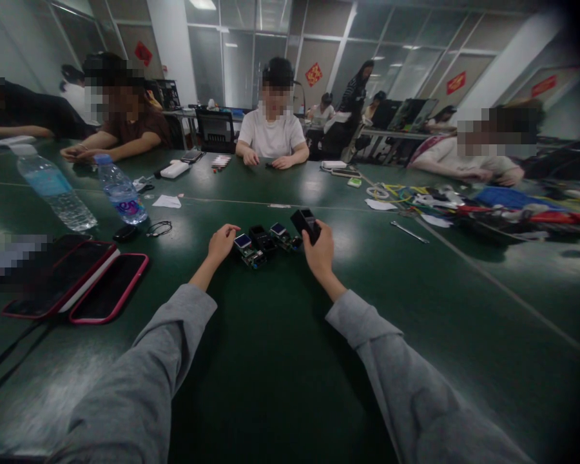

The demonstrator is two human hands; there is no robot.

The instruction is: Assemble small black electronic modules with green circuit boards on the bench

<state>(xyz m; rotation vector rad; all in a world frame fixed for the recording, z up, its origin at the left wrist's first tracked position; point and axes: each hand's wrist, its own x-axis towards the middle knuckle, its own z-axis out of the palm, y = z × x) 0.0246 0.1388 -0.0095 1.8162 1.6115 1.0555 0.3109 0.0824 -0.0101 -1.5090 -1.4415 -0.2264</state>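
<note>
Two clear plastic water bottles stand at the left of the dark green counter point(280, 361): the larger bottle with a white cap point(53, 188) leans a little and holds water to near its shoulder, and the smaller bottle with a blue cap and a purple label point(120, 191) beside it also holds water. Nearer the left edge lie two dark phones in red cases point(80, 283), side by side and touching.

The left hand point(221, 243), in a grey sleeve, is loosely curled and grasps nothing; its fingertips rest just beside the leftmost of the small electronic modules. Three such modules sit in a row on the counter between the hands: a green circuit board with a small bluish screen point(245, 248), a black boxy module point(262, 238), and another board with a bluish screen point(283, 234).

The right hand point(319, 252) is closed around a fourth piece, a black rectangular module point(305, 223), held tilted just above the right end of the row.

Farther right on the counter lies a tangle of coloured cables point(415, 196).
</note>
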